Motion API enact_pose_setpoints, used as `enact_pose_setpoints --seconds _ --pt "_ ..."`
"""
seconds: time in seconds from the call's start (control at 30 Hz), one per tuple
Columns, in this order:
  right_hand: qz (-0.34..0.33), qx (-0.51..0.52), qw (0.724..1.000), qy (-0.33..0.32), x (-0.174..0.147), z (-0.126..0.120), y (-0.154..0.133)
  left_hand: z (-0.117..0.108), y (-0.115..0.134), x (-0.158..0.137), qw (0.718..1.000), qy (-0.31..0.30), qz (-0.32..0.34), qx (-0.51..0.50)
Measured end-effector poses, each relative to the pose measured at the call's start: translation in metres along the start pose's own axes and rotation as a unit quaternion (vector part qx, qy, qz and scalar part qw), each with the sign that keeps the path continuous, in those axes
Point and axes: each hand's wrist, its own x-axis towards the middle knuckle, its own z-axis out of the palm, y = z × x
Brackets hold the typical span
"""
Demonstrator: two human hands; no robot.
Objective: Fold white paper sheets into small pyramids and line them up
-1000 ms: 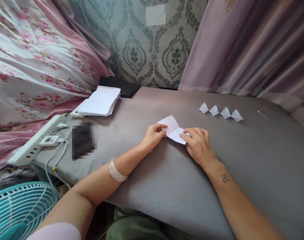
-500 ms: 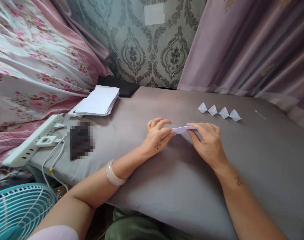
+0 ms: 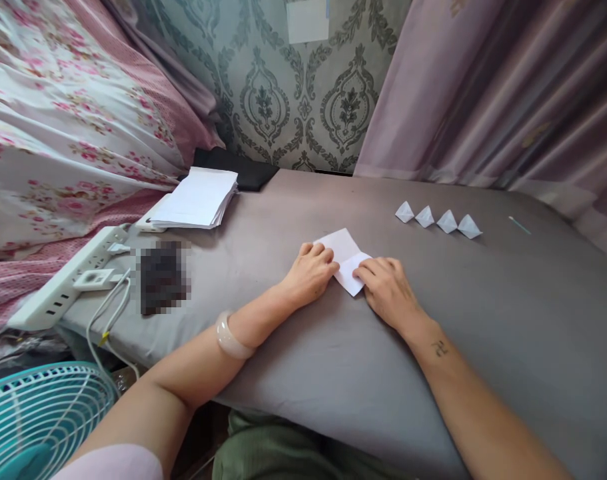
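Note:
A small white sheet of paper (image 3: 344,244) lies creased on the grey-covered table in front of me, one part of it raised along a fold. My left hand (image 3: 310,272) grips its left edge, fingers curled and closed. On the right side, my right hand (image 3: 386,287) pinches the paper's edge between thumb and fingers. The fingertips cover parts of both edges. Beyond my right hand stand several small folded white paper pieces (image 3: 448,221) in a row, each with a pointed top.
At the back left is a stack of white paper (image 3: 196,197) beside a black item (image 3: 238,170). A white power strip (image 3: 68,280) with cables lines the left edge, near a blurred dark object (image 3: 163,277). A teal fan (image 3: 43,420) stands lower left. A thin stick (image 3: 520,225) lies far right.
The paper has come down from between my raised hands onto the table and now shows its face. Both hands have lowered with it, and the left fingers have curled in.

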Motion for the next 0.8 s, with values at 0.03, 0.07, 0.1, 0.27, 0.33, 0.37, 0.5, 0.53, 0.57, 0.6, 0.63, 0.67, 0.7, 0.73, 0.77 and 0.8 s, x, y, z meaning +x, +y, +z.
enact_pose_setpoints --seconds 0.03,0.07,0.1,0.27,0.33,0.37,0.5,0.53,0.57,0.6,0.63,0.67,0.7,0.73,0.77,0.8 --pt "0.007 0.012 0.999 -0.036 -0.001 0.001 0.0 -0.001 0.0 0.0 0.999 -0.036 -0.002 0.004" --pt "0.018 0.022 0.998 -0.063 -0.002 0.002 0.001 -0.002 0.001 0.0 0.998 -0.063 -0.011 0.003" --pt "0.032 0.028 0.996 -0.08 -0.003 0.001 0.001 -0.003 0.002 -0.001 0.996 -0.08 -0.025 -0.004" --pt "0.098 0.038 0.988 -0.113 -0.005 -0.008 0.0 -0.009 0.005 -0.003 0.987 -0.102 -0.1 -0.068" --pt "0.115 0.049 0.985 -0.119 -0.004 -0.01 -0.001 -0.007 0.003 -0.003 0.984 -0.093 -0.114 -0.103" --pt "0.124 0.057 0.983 -0.121 -0.003 -0.01 -0.001 -0.005 0.002 -0.003 0.981 -0.084 -0.122 -0.123" --pt "0.182 0.104 0.971 -0.118 0.001 -0.005 0.001 0.003 -0.002 -0.002 0.966 -0.049 -0.168 -0.189" --pt "0.201 0.116 0.966 -0.113 0.001 -0.003 0.001 0.004 -0.002 -0.001 0.963 -0.042 -0.179 -0.197" --pt "0.219 0.126 0.962 -0.108 0.002 -0.002 0.001 0.006 -0.002 0.0 0.96 -0.037 -0.191 -0.202" --pt "0.237 0.133 0.957 -0.101 0.002 0.0 0.002 0.006 -0.002 0.001 0.957 -0.033 -0.202 -0.206" --pt "0.253 0.139 0.953 -0.094 0.003 0.001 0.001 0.007 -0.001 0.001 0.954 -0.029 -0.211 -0.209" --pt "0.266 0.142 0.95 -0.085 0.003 0.002 0.001 0.007 0.0 0.002 0.953 -0.026 -0.217 -0.212" --pt "0.276 0.143 0.947 -0.076 0.004 0.004 0.0 0.008 0.0 0.002 0.951 -0.022 -0.22 -0.215" --pt "0.282 0.142 0.946 -0.067 0.005 0.005 0.0 0.008 0.001 0.003 0.95 -0.019 -0.222 -0.217" --pt "0.286 0.139 0.946 -0.059 0.005 0.007 -0.001 0.008 0.001 0.003 0.95 -0.016 -0.224 -0.218" --pt "0.289 0.132 0.947 -0.052 0.006 0.008 -0.002 0.009 0.002 0.003 0.949 -0.012 -0.227 -0.218"
